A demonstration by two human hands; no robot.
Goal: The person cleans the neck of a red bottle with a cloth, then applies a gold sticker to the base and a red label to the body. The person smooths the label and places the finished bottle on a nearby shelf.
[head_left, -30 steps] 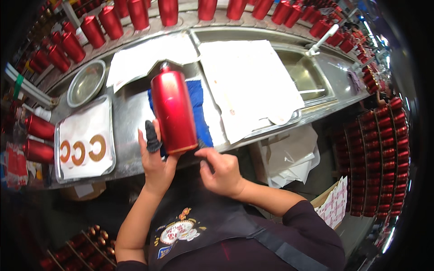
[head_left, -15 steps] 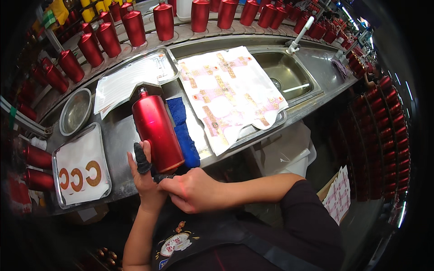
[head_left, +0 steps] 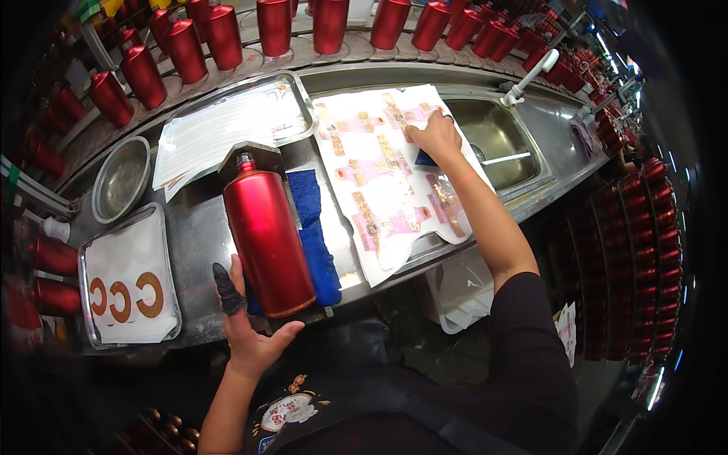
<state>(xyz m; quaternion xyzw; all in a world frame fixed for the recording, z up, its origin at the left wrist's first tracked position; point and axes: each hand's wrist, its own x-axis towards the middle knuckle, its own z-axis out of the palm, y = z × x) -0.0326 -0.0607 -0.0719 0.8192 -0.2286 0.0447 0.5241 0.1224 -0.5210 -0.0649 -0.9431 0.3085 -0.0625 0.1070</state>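
A red metallic bottle (head_left: pixel 269 235) lies tilted in a metal holder (head_left: pixel 267 152), its base toward me. Beside that base is my left hand (head_left: pixel 252 334), empty, thumb and fingers apart, with a black finger cover on one finger. My right hand (head_left: pixel 438 136) reaches over a white sheet (head_left: pixel 413 246) bearing pink and gold decals (head_left: pixel 371 168). Its fingertips touch a decal near the sheet's far right corner. From under the palm shows the corner of a dark blue flat piece (head_left: pixel 425 158), seemingly held in the curled fingers; the rest is hidden.
Right of the bottle lies a blue cloth (head_left: pixel 315 243). A tray (head_left: pixel 171 296) with gold C-shaped pieces and a metal bowl (head_left: pixel 121 182) stand left. White sheets (head_left: pixel 220 133) fill a far tray. Red bottles (head_left: pixel 186 53) line the conveyor behind. A sink (head_left: pixel 493 136) is right.
My right hand has left its place beside the left hand and reached far right onto the decal sheet. My left hand's thumb has spread outward, away from the bottle.
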